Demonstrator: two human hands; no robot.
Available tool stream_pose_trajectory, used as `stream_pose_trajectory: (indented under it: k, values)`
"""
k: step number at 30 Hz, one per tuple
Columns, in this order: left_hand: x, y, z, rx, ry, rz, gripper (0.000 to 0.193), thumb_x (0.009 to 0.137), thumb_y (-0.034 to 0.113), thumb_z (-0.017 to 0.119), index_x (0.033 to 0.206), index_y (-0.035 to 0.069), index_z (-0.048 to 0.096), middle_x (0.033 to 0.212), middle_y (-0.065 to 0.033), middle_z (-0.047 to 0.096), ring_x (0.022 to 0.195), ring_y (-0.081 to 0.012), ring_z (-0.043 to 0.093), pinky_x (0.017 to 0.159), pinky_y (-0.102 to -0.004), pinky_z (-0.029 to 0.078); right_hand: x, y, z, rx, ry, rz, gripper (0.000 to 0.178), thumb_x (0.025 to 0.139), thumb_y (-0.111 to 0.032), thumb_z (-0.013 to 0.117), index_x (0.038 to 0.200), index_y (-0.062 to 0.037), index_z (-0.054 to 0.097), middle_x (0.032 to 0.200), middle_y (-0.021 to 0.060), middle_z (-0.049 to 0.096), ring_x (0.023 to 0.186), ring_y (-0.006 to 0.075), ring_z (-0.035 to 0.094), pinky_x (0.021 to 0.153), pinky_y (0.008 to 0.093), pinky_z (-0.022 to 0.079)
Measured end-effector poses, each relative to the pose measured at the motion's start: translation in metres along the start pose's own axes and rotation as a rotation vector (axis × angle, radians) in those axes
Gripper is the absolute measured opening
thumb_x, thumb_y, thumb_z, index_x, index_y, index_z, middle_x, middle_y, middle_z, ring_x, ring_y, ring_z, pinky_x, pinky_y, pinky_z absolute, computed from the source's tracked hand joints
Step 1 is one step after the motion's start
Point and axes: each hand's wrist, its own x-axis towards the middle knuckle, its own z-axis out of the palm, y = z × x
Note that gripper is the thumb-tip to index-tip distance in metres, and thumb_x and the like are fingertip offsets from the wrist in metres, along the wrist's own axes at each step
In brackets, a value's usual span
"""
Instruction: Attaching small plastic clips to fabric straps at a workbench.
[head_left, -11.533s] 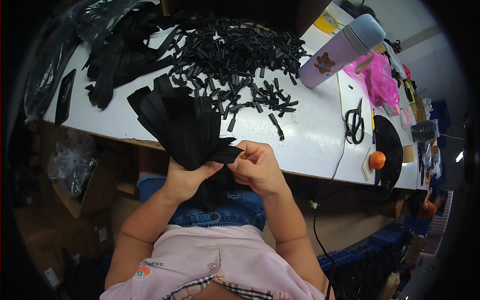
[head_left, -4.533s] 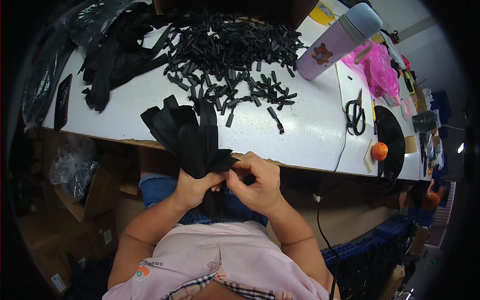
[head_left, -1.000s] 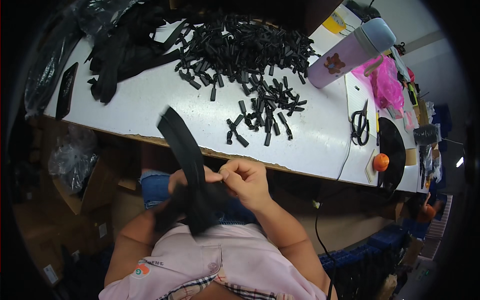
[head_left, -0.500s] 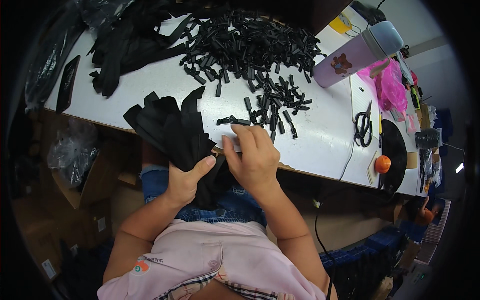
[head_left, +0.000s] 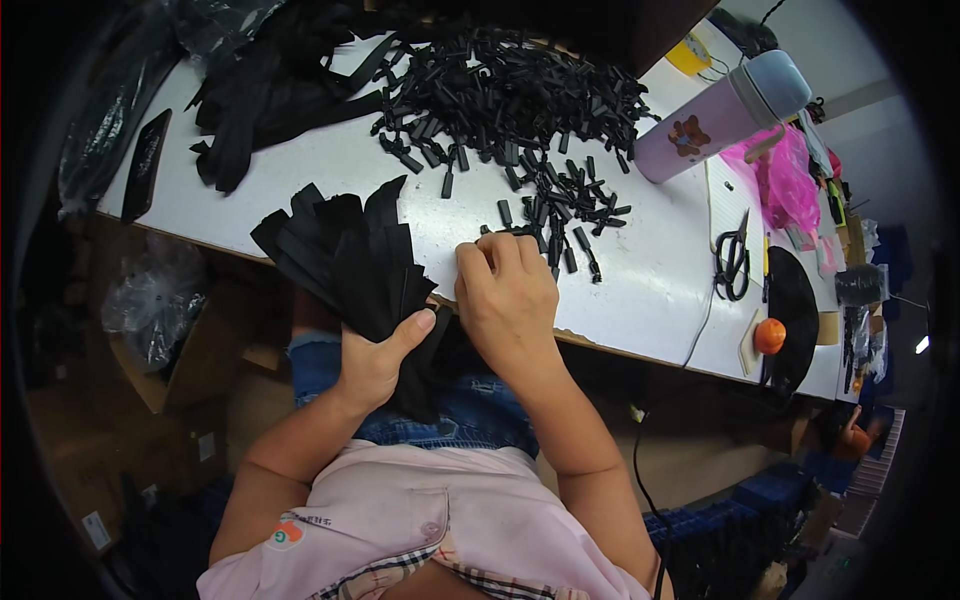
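Note:
My left hand is closed around a fanned bundle of black fabric strips, thumb on top. The strips' cut ends spread up over the table's near edge, and their lower part hangs toward my lap. My right hand rests at the table just right of the bundle, back of the hand up. Its fingers are curled down and drawn together; the fingertips and anything in them are hidden. Close by its knuckles lie several loose black zipper pulls, strung out from a large heap of the same pulls.
A lilac bottle stands right of the heap. Farther right are black scissors, an orange fruit and a pink bag. At left lie a phone and more black strips. A cable crosses the near edge.
My right hand has come down onto the table, its fingers curling in and covering a pull that lay in view. The left hand keeps its hold on the strips. The whole view has shifted slightly.

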Motion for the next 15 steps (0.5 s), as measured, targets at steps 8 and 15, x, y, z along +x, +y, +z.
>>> stream_pose_trajectory:
  k: [8,15]
  values:
    - [0.001,-0.004,0.001,0.101,-0.011,0.075,0.018,0.075,0.004,0.059,0.092,0.001,0.055,0.087,-0.0028,0.056,0.079,-0.0095,0.051,0.073,-0.0223,0.041,-0.006,0.004,-0.012,0.464,0.093,0.194,0.017,0.061,0.005,0.059,0.075,-0.0027,0.052,0.075,0.0064,0.051,0.064,0.0174,0.052,0.054,0.0269,0.044]
    - [-0.003,-0.003,0.006,0.220,-0.088,0.118,0.018,0.075,0.003,0.060,0.092,0.000,0.056,0.086,-0.0032,0.058,0.077,-0.0096,0.053,0.071,-0.0225,0.043,-0.021,-0.005,-0.029,1.005,-0.066,0.251,0.018,0.065,0.005,0.058,0.080,0.0016,0.050,0.077,0.0094,0.052,0.065,0.0153,0.055,0.059,0.0229,0.048]
